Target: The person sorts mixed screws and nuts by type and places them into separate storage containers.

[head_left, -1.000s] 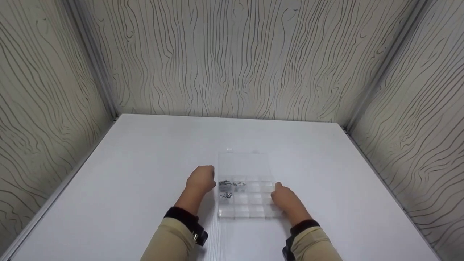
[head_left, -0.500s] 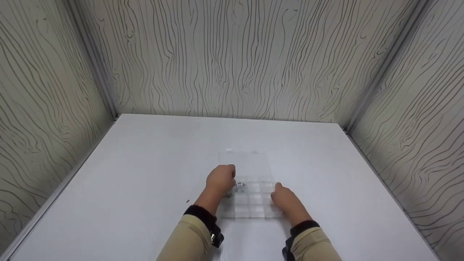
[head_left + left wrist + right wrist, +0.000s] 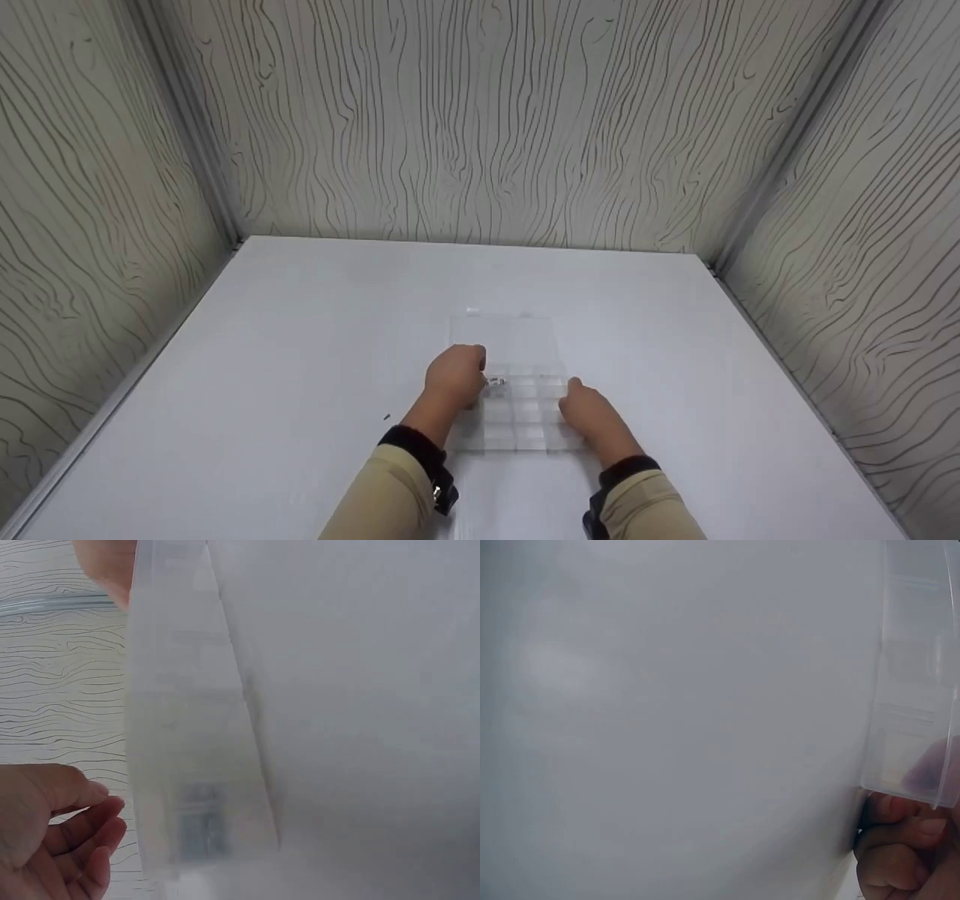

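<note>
A clear plastic compartment box (image 3: pixel 529 412) lies on the white table with its lid (image 3: pixel 504 336) folded open away from me. My left hand (image 3: pixel 455 375) is over the box's left side, covering its leftmost compartments. In the left wrist view, thumb and index fingertips of that hand (image 3: pixel 71 836) meet or nearly meet; anything between them is too small to see. Small metal parts (image 3: pixel 496 382) show in a compartment beside the hand. My right hand (image 3: pixel 595 420) grips the box's right edge, thumb at the wall and fingers (image 3: pixel 892 866) curled below.
One small dark piece, perhaps a screw (image 3: pixel 387 417), lies on the table (image 3: pixel 300 360) left of my left forearm. Wood-patterned panels (image 3: pixel 480 127) stand behind the table and at both sides.
My left hand has moved right, from the table beside the box to over its left compartments, uncovering the small dark piece on the table. The right hand keeps its hold.
</note>
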Available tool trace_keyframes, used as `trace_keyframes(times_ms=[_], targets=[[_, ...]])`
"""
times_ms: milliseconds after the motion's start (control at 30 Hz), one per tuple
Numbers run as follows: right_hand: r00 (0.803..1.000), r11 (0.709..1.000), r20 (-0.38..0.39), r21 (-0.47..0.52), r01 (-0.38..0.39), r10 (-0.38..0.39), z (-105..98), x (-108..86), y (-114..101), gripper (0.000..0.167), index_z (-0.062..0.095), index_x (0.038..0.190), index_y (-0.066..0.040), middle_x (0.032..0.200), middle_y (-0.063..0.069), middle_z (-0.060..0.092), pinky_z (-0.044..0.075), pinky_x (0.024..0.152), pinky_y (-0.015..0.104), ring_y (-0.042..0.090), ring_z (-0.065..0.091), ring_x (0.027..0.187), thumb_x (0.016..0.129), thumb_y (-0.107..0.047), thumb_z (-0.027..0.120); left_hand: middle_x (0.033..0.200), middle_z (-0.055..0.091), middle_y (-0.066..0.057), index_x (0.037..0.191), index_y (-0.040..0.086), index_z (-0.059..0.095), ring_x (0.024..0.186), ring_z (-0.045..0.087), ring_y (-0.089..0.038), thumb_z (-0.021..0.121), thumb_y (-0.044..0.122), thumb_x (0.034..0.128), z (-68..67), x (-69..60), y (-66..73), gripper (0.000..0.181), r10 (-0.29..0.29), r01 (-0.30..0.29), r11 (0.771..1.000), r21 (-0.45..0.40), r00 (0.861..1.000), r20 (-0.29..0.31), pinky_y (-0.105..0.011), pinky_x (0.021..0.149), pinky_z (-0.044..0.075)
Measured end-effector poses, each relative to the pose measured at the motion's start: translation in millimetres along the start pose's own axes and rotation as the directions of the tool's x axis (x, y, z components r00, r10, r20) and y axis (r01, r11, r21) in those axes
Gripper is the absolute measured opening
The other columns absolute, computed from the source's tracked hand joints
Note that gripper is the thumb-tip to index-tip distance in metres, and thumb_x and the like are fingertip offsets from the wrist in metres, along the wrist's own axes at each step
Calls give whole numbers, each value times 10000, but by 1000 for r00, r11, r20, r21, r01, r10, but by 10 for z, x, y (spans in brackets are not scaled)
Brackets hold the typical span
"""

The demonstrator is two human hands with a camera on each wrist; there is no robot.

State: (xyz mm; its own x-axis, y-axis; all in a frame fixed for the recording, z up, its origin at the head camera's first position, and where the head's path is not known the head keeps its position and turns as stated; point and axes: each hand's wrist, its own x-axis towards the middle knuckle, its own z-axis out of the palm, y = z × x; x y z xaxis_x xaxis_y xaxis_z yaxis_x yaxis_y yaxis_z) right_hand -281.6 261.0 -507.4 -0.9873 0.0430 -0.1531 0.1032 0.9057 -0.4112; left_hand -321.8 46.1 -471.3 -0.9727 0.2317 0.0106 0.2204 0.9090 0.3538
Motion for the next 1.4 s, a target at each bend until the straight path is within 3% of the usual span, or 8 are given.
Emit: trace_keyframes(times_ms=[200,433,600,767,967,1067,1200,1400], targets=[[1000,1000,0,6,4,-4,-18,-27,-24,394,373,1215,155,1004,298,562,482,775,449,366,569,906,906,-86,418,795,615,-15,846,104,622,754,580,-182,696,144,768,-152,-47,-201,115,-74,75,997,-6,997,33,-328,663,505],[1000,1000,-8,13,-7,7,-37,-17,1,457,323,1277,166,1095,332,532,468,813,463,388,550,971,909,-93,403,852,639,-67,888,60,635,761,583,-202,663,77,742,-315,-160,-495,149,-142,142,990,10,988,59,-351,679,515],[1000,1000,-10,-3,0,0,-33,-11,7,439,336,1255,173,1055,321,547,466,825,472,395,554,966,905,-87,396,891,641,-86,933,43,644,717,544,-191,606,19,730,-346,-268,-725,208,-191,189,981,31,978,83,-339,623,508],[1000,1000,3,-1,-22,22,-29,2,-2,446,321,1273,165,1081,323,538,467,824,466,389,550,977,917,-96,387,857,628,-87,887,28,642,688,504,-189,593,-8,708,-352,-371,-890,188,-204,199,979,53,971,127,-327,581,487],[1000,1000,4,2,-25,25,-42,7,-2,437,329,1270,158,1054,307,551,480,769,444,340,563,898,917,-93,379,793,606,-73,834,23,636,683,510,-201,664,33,687,-309,-449,-954,150,-184,180,983,39,967,175,-342,599,493],[1000,1000,3,16,-17,17,-47,3,9,429,336,1262,156,1047,301,558,485,740,431,320,567,864,921,-99,382,899,623,-102,932,4,631,838,582,-254,657,17,718,-272,-453,-959,216,-176,174,984,29,966,190,-385,732,517],[1000,999,-11,35,-8,8,-49,7,20,400,361,1230,153,1014,286,572,487,712,420,295,568,820,915,-93,376,1016,615,-144,1029,-13,607,997,572,-317,630,-31,741,-246,-438,-955,290,-172,168,985,38,964,201,-430,845,491],[1000,999,-3,27,-28,28,-37,14,11,448,322,1274,166,1102,323,535,472,798,456,366,560,951,914,-97,368,876,623,-109,908,-4,638,764,565,-215,607,-44,714,-240,-429,-938,200,-178,163,982,94,966,186,-369,672,529]])
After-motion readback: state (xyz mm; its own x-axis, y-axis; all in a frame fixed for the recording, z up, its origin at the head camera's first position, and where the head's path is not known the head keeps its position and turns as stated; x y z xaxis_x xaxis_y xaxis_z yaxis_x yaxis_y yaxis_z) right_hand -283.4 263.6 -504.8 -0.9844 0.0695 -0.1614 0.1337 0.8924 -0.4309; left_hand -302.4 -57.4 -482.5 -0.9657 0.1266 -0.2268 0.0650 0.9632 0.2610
